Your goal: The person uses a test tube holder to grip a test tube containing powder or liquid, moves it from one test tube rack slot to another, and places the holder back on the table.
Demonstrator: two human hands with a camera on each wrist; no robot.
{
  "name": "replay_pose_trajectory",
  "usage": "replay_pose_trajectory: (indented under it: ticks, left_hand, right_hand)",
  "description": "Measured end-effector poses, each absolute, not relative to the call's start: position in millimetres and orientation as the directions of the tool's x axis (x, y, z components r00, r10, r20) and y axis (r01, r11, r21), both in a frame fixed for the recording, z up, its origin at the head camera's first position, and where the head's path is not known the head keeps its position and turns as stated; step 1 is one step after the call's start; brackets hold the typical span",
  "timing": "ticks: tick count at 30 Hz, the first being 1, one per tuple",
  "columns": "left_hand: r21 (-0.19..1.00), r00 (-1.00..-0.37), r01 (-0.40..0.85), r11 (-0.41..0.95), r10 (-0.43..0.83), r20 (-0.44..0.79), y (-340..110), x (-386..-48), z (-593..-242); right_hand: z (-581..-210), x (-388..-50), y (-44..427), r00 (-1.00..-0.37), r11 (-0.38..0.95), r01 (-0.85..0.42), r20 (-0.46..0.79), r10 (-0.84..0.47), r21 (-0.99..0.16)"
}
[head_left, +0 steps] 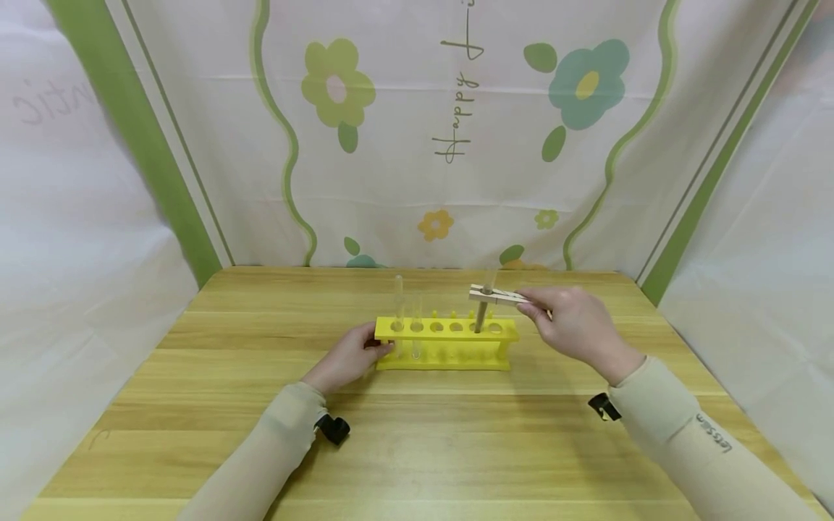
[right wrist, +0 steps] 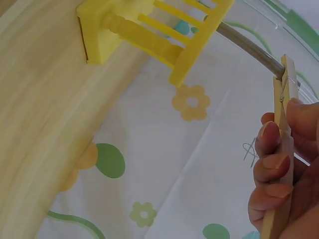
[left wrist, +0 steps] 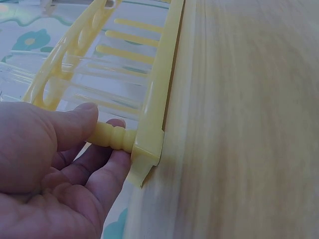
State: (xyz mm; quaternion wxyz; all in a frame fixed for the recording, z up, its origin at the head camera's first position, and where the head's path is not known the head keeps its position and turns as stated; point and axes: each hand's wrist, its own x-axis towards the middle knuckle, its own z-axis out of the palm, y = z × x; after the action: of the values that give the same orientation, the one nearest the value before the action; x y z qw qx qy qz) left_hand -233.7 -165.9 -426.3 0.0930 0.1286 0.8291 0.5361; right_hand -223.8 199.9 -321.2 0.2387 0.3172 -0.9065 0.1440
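A yellow test tube rack (head_left: 446,365) stands on the table, two clear tubes (head_left: 399,304) in its left holes. My left hand (head_left: 348,356) grips the rack's left end post (left wrist: 115,136), thumb and fingers round it in the left wrist view. My right hand (head_left: 576,325) holds a wooden clamp (head_left: 498,296); the fingers curl round its handle in the right wrist view. The clamp's jaws close on a tube with dark contents (head_left: 481,317), slightly tilted, its lower end at the rack's fifth hole from the left. Whether the tube's tip is inside the hole is hard to tell.
The wooden table (head_left: 417,449) reaches back to a white cloth (head_left: 404,174) printed with flowers, which also hangs at both sides. Small yellow pegs (head_left: 453,315) stand along the rack's back edge. A black strap piece (head_left: 334,429) is at the left wrist, another (head_left: 604,407) at the right.
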Motion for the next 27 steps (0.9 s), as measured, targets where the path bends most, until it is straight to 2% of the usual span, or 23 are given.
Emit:
replay_pose_trajectory:
  ticks: [11,19,27]
  left_hand:
    - [0.912,-0.95,0.118,0.393,0.312,-0.011,-166,-235,-428]
    - [0.911,-0.949,0.124,0.394,0.314,-0.007,-166,-234,-427]
    - [0.908,-0.95,0.123,0.4,0.311,-0.008,-166,-234,-427]
  right_hand:
    - [-304,-226,201,-0.614,0.731,-0.679,0.599,-0.515,-0.067]
    - [-297,-223,198,-0.624,0.737,-0.673,0.586,-0.517,-0.067]
    - [-291,-223,194,-0.597,0.723,-0.689,0.604,-0.527,-0.05]
